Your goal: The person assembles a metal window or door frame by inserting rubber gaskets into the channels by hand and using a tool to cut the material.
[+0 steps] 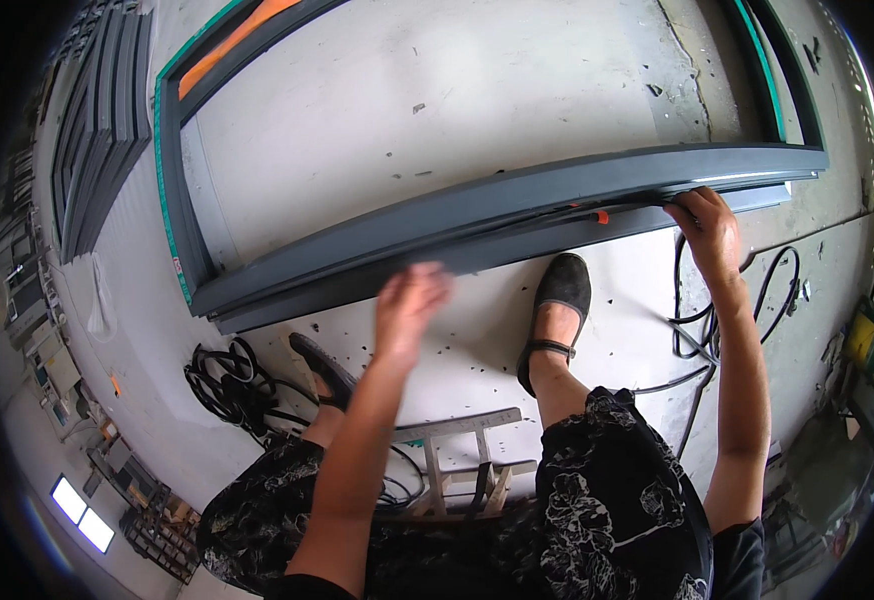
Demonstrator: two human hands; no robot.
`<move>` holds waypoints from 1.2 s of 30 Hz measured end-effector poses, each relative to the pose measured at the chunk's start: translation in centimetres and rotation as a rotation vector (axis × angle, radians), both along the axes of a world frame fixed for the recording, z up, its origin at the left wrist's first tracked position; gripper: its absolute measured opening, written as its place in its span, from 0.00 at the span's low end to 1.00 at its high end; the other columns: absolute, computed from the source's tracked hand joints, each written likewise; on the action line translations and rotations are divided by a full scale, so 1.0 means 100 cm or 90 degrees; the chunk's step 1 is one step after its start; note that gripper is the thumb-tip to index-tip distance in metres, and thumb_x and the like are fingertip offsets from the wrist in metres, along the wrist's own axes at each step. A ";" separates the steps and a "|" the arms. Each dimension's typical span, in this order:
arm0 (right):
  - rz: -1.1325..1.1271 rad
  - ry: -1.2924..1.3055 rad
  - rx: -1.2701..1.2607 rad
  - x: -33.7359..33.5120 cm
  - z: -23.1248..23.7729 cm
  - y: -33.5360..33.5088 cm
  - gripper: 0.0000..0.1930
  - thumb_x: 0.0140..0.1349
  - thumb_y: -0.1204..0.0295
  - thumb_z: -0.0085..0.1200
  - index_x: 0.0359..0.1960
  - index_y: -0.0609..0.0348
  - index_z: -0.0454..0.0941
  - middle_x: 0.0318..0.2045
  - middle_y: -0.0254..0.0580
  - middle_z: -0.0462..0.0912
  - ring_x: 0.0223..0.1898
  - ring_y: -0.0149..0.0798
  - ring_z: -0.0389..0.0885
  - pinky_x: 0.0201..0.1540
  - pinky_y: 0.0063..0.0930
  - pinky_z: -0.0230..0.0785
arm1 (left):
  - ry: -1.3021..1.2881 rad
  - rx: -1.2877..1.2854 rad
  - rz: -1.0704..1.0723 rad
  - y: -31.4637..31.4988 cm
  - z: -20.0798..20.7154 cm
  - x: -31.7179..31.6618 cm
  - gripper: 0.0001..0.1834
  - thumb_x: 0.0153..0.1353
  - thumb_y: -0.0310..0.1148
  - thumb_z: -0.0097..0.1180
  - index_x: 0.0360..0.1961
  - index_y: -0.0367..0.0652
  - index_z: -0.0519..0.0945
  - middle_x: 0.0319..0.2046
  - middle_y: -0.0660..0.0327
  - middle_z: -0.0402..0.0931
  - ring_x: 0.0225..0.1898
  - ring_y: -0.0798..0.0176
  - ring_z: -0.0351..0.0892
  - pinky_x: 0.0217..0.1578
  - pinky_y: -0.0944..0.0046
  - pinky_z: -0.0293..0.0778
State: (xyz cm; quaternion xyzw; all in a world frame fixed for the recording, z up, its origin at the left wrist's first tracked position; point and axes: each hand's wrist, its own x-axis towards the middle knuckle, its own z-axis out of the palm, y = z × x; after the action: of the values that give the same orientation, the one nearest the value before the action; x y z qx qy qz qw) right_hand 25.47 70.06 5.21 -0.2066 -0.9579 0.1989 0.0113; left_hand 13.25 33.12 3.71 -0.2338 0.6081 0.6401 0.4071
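A large dark grey window or door frame [457, 207] lies across the floor in front of me, with green tape on its left and right sides. A thin black strip [637, 198] runs along the near rail, and a small orange tab [602, 217] sticks out beside it. Toward the rail's right end, my right hand [709, 225] is closed, with fingertips pinched on the black strip. My left hand [412, 300] hovers near the middle-left of the rail, apart from the strip. Motion smears its fingers, so their position is unclear.
Black strip or cable coils [232, 382] lie beside my left shoe, and more black loops [699, 335] lie under my right forearm. A low stool [462, 425] stands between my legs. Grey profiles [107, 130] are stacked at the far left. Small debris dots the floor.
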 end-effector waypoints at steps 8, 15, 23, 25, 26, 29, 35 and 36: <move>-0.012 0.001 0.001 0.002 -0.005 -0.001 0.08 0.51 0.69 0.59 0.28 0.60 0.79 0.28 0.42 0.77 0.31 0.45 0.76 0.34 0.33 0.68 | -0.200 0.217 0.199 0.147 -0.029 0.026 0.13 0.59 0.32 0.55 0.40 0.33 0.72 0.40 0.49 0.75 0.46 0.55 0.76 0.49 0.61 0.74; -0.008 0.005 0.001 -0.002 -0.005 0.002 0.07 0.51 0.69 0.59 0.28 0.60 0.79 0.28 0.42 0.77 0.31 0.45 0.76 0.35 0.33 0.69 | -0.126 0.191 0.213 0.153 -0.030 0.034 0.11 0.58 0.31 0.56 0.36 0.33 0.74 0.38 0.49 0.76 0.42 0.56 0.78 0.47 0.65 0.77; -0.018 0.020 -0.022 0.001 -0.009 0.004 0.07 0.50 0.69 0.60 0.28 0.59 0.80 0.28 0.42 0.78 0.31 0.45 0.76 0.34 0.33 0.69 | -0.138 0.202 0.154 0.165 -0.035 0.037 0.10 0.58 0.30 0.57 0.37 0.34 0.75 0.39 0.51 0.76 0.43 0.58 0.78 0.44 0.68 0.77; -0.013 0.027 -0.020 0.002 -0.008 0.002 0.07 0.50 0.69 0.60 0.28 0.59 0.80 0.27 0.42 0.77 0.31 0.45 0.76 0.34 0.33 0.69 | -0.144 0.212 0.194 0.165 -0.036 0.037 0.10 0.58 0.30 0.56 0.37 0.35 0.75 0.39 0.51 0.76 0.44 0.59 0.77 0.45 0.68 0.76; -0.014 0.023 -0.019 0.003 -0.009 0.003 0.07 0.50 0.69 0.60 0.28 0.59 0.80 0.27 0.42 0.77 0.31 0.45 0.76 0.34 0.33 0.69 | -0.135 0.241 0.185 0.166 -0.034 0.039 0.10 0.59 0.30 0.55 0.38 0.35 0.75 0.39 0.52 0.76 0.44 0.58 0.77 0.46 0.67 0.76; -0.021 0.020 -0.019 0.004 -0.009 0.006 0.07 0.50 0.70 0.60 0.28 0.59 0.80 0.28 0.41 0.77 0.31 0.46 0.76 0.35 0.33 0.69 | -0.182 0.311 0.160 0.183 -0.030 0.043 0.09 0.60 0.29 0.54 0.39 0.35 0.74 0.40 0.52 0.75 0.45 0.58 0.76 0.47 0.66 0.76; -0.018 0.025 -0.026 0.002 -0.008 0.005 0.07 0.50 0.69 0.60 0.28 0.59 0.80 0.27 0.41 0.77 0.31 0.46 0.76 0.34 0.33 0.69 | -0.186 0.251 0.209 0.198 -0.035 0.045 0.08 0.60 0.26 0.52 0.39 0.34 0.73 0.39 0.51 0.74 0.44 0.55 0.77 0.49 0.64 0.76; -0.019 0.029 -0.033 0.003 -0.009 0.005 0.07 0.50 0.69 0.60 0.28 0.59 0.80 0.27 0.41 0.77 0.31 0.46 0.76 0.34 0.34 0.69 | -0.180 0.250 0.215 0.199 -0.034 0.046 0.07 0.60 0.25 0.52 0.38 0.34 0.73 0.39 0.51 0.74 0.43 0.55 0.77 0.49 0.64 0.76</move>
State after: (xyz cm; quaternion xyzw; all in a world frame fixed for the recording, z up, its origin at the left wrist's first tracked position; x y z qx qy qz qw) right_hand 25.77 70.52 4.35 -0.2167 -0.9488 0.2279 0.0306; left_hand 17.85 53.02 0.28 -0.3351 0.3623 0.7656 0.4127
